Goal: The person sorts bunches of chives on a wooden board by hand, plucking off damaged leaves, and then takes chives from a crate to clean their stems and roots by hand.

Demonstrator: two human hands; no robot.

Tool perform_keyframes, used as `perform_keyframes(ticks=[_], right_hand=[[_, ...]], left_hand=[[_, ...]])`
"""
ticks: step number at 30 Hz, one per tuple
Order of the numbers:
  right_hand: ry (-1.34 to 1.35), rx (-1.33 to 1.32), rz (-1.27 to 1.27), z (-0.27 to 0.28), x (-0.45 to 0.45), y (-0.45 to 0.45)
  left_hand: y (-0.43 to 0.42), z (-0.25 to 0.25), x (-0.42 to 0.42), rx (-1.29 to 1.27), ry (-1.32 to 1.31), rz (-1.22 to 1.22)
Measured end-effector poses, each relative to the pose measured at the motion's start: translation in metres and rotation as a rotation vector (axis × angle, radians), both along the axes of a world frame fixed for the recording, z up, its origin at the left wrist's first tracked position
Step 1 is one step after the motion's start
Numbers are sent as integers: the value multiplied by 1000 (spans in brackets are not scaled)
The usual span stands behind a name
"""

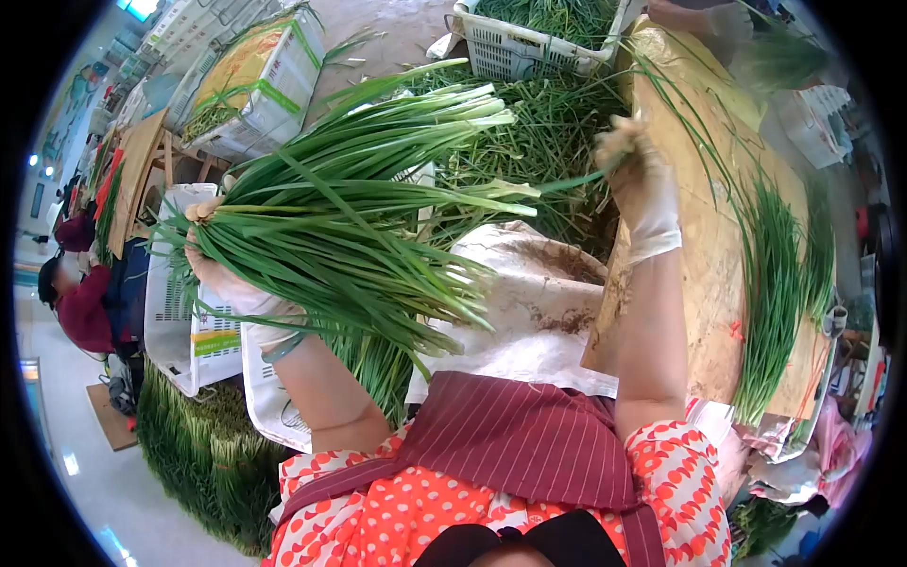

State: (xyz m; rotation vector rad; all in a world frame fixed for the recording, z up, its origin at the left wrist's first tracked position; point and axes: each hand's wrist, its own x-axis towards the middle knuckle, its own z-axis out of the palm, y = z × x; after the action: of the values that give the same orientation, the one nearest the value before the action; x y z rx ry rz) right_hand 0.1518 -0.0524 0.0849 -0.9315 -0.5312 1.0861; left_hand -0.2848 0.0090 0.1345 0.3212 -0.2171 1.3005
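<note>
My left hand, in a pale glove, is closed round the leafy end of a large bunch of green stalks. The bunch fans out to the right, its white stem ends toward the middle of the view. My right hand, gloved too, is raised at the left edge of a wooden board. Its fingers are pinched on a thin green leaf that stretches left toward the white ends of the bunch. A white cloth covers my lap below the bunch.
Loose greens are heaped ahead, below a white crate. Tied stalks lie on the board. White baskets and stacked bundles stand at left. A person in dark red is at far left; another's blurred hand shows top right.
</note>
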Motion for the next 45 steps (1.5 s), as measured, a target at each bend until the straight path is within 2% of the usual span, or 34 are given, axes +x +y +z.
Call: perform_keyframes(ticks=[1, 3, 5, 6, 7, 8, 10, 13, 15, 17, 18, 19, 21, 23, 24, 27, 30, 32, 34, 35, 38, 39, 41, 43, 45], right_hand=[[-2, 4, -3, 10, -11, -5], [-413, -39, 410, 29, -43, -12], [-507, 132, 660, 37, -60, -11], [-420, 251, 637, 32, -75, -5], [-416, 252, 634, 35, -80, -5], [-369, 157, 590, 41, -83, -6], [-319, 66, 473, 48, -94, -8], [-276, 41, 518, 47, -87, -13], [-358, -3, 532, 50, -74, -19], [-411, 199, 361, 44, -56, -19], [-322, 216, 227, 44, -47, -17], [-226, 168, 154, 44, -37, -12], [-376, 47, 106, 47, -42, -6], [-545, -26, 394, 46, -57, 4], [-509, 16, 498, 38, -67, 11], [-301, 85, 557, 34, -89, 34], [-153, 50, 640, 30, -88, 46], [-183, 65, 637, 30, -94, 44], [-267, 102, 657, 28, -101, 44], [-267, 100, 658, 30, -103, 44], [-588, 3, 553, 32, -111, 41], [-586, 4, 559, 30, -110, 43], [-542, 109, 310, 26, -104, 44], [-247, -21, 112, 35, -100, 32], [-188, -54, 196, 12, -76, 23]], left_hand=[[0, 2, 2, 4, -2, -3], [-2, 3, 6, -32, 51, 97], [8, -6, -5, -15, 70, 125], [11, -8, -7, -37, 102, 181], [12, -9, -8, -58, 134, 234], [12, -11, -6, -39, 199, 319], [4, -3, -2, -19, 220, 269], [7, -7, -11, -1, 208, 237], [12, -14, -24, -7, 247, 359], [9, -12, -26, -10, 178, 321], [8, -11, -27, -12, 109, 280], [6, -10, -27, -12, 108, 281], [3, -9, -27, -37, 60, 240], [4, -11, -25, 13, 99, 229], [5, -12, -24, 63, 139, 219], [6, -10, -17, 65, 213, 360], [-1, -2, -7, 115, 108, 313], [-1, -1, -6, 131, 31, 322], [-2, 2, -3, 173, 130, 302], [-2, 3, -2, 194, 181, 292], [2, 3, -4, 95, 135, 285], [4, 3, -5, 94, 137, 291], [7, 1, -6, -19, 8, 287], [7, 0, -8, -9, 61, 334], [9, -2, -21, 2, 41, 232]])
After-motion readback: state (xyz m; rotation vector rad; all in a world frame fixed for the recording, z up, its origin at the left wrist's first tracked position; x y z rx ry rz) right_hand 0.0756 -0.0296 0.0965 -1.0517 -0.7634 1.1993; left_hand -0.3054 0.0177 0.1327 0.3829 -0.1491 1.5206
